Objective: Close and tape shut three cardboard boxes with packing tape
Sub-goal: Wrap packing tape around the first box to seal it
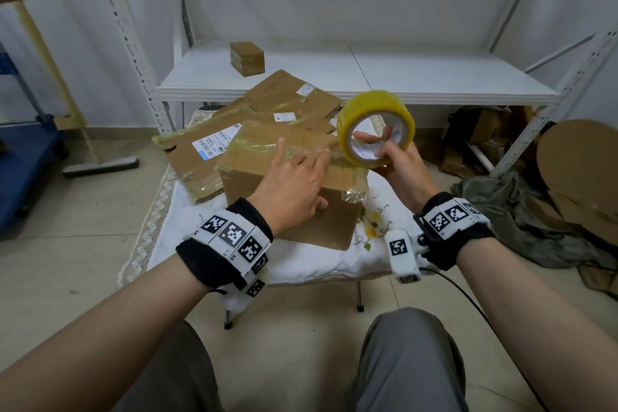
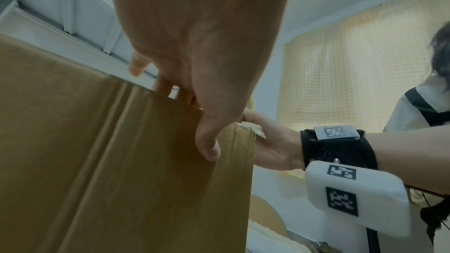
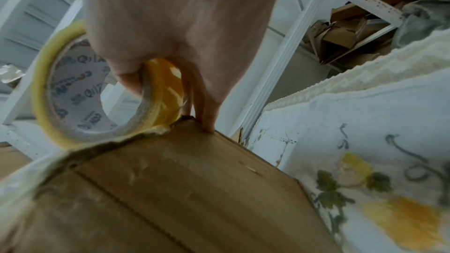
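A closed cardboard box (image 1: pixel 317 224) stands on a small cloth-covered table (image 1: pixel 317 264). My left hand (image 1: pixel 297 177) lies flat on its top, fingers stretched over a strip of clear tape. In the left wrist view the left hand's (image 2: pixel 194 45) thumb rests against the box's near side (image 2: pixel 97 161). My right hand (image 1: pixel 394 160) grips a yellow tape roll (image 1: pixel 374 104) at the box's far right corner, thumb through the core. The right wrist view shows the roll (image 3: pixel 46 84) just above the box's edge (image 3: pixel 182 189), with tape running from it onto the top.
Flattened cartons (image 1: pixel 287 100) lie behind the box. A small taped box (image 1: pixel 247 57) sits on the white shelf (image 1: pixel 401 77) beyond. Cardboard scraps and grey cloth (image 1: pixel 535 211) pile up on the right floor. A floor squeegee (image 1: pixel 100 167) and a blue cart (image 1: pixel 23 160) stand left.
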`<state>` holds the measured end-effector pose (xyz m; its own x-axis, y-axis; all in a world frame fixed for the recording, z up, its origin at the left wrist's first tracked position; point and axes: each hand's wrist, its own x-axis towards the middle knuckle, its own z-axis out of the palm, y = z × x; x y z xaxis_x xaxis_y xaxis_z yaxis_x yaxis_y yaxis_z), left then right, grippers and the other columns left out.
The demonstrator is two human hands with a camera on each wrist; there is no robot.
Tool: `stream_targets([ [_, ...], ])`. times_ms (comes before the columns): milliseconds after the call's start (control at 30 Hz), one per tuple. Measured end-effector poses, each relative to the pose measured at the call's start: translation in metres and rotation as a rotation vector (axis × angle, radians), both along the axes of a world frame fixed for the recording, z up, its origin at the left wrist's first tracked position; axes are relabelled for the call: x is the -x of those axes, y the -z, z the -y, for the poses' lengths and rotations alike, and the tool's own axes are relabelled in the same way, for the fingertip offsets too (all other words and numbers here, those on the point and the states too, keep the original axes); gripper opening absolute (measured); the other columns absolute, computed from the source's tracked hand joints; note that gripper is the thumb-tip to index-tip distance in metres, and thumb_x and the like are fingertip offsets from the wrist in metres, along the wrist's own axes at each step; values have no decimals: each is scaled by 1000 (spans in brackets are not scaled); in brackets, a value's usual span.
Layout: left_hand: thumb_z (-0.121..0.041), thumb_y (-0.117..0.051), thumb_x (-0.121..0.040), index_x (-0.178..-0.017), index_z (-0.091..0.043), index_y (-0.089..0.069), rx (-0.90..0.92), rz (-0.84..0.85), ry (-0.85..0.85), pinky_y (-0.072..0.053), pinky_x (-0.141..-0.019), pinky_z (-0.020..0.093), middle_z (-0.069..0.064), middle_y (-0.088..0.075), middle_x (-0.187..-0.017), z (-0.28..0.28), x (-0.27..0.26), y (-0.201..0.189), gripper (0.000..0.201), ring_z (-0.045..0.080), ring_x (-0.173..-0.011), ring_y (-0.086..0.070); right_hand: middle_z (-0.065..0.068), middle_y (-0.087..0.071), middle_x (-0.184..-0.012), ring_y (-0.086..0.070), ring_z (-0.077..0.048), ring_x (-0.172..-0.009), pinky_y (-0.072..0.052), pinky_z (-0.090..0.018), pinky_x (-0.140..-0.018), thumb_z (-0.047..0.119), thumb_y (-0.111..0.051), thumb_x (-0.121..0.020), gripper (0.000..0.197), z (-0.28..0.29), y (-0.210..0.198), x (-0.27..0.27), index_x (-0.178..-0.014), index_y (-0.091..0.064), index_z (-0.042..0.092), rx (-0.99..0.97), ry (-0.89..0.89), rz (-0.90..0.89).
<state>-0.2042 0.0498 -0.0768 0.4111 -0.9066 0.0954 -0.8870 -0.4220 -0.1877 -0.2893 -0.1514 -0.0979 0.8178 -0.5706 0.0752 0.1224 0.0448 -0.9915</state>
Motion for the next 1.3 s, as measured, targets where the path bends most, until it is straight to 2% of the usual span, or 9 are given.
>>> stream_targets([
  [100,-54,-60,-91,-158,-11,-6,-28,-27,-11,-10,-121,58,4,-39,-154,3,-1,-8,96,27,-138,-44,-6,-73,-122,-65,-25,-122,-57,-43,-94,-4,-46,-93,40,1,-2,0,-132,-45,2,51,-5,-10],
  [300,-73,-72,-67,-145,-16,-39,-134,90,-38,-34,-107,52,1,-41,-137,19,0,-16,102,32,-111,-59,0,-70,-125,-68,-19,-114,-57,-33,-88,11,-65,-94,43,-4,4,2,-132,-49,-1,120,21,-54],
  [400,-81,-67,-64,-145,-15,-40,-108,97,-57,-35,-103,51,1,-40,-136,24,1,-12,108,32,-109,-57,2,-68,-113,-69,-12,-101,-59,-27,-81,17,-68,-95,38,-9,3,2,-127,-50,5,165,62,-73],
  [667,-81,-61,-69,-133,-14,-48,-23,96,-94,-33,-102,49,5,-48,-134,22,9,-8,94,32,-118,-50,4,-64,-121,-65,-10,-106,-63,-30,-68,16,-55,-98,34,-11,-12,3,-118,-48,42,319,111,-110],
  [767,-81,-61,-70,-129,-14,-52,32,100,-83,-33,-103,44,5,-52,-130,22,9,-6,90,29,-121,-45,3,-66,-118,-65,-9,-104,-63,-30,-66,17,-53,-100,29,-9,-14,0,-118,-45,38,421,128,-130],
  [900,-75,-60,-76,-148,-8,-35,48,35,-29,-10,-124,45,10,-37,-154,23,6,2,102,26,-148,-22,2,-66,-115,-66,-14,-105,-64,-42,-74,25,-55,-98,28,-10,-13,1,-112,-47,47,476,154,-142],
  [967,-71,-59,-81,-152,-4,-25,17,-10,-37,1,-125,46,15,-23,-162,24,6,5,103,27,-153,-10,-3,-66,-121,-66,-17,-107,-64,-39,-68,22,-54,-99,31,-13,-13,2,-114,-46,47,447,135,-131],
  [1067,-67,-59,-84,-148,1,-24,-7,-32,-50,1,-125,47,22,-15,-163,25,8,5,100,31,-153,-11,-4,-68,-123,-67,-19,-108,-61,-31,-62,14,-52,-100,38,-13,-12,5,-130,-44,35,299,139,-118],
  [1300,-68,-53,-87,-154,4,4,-25,-50,-58,4,-124,45,21,-7,-165,23,8,7,114,30,-153,-9,-2,-74,-116,-71,-25,-105,-61,-39,-63,4,-49,-97,47,-12,-9,9,-140,-43,21,66,157,-70],
])
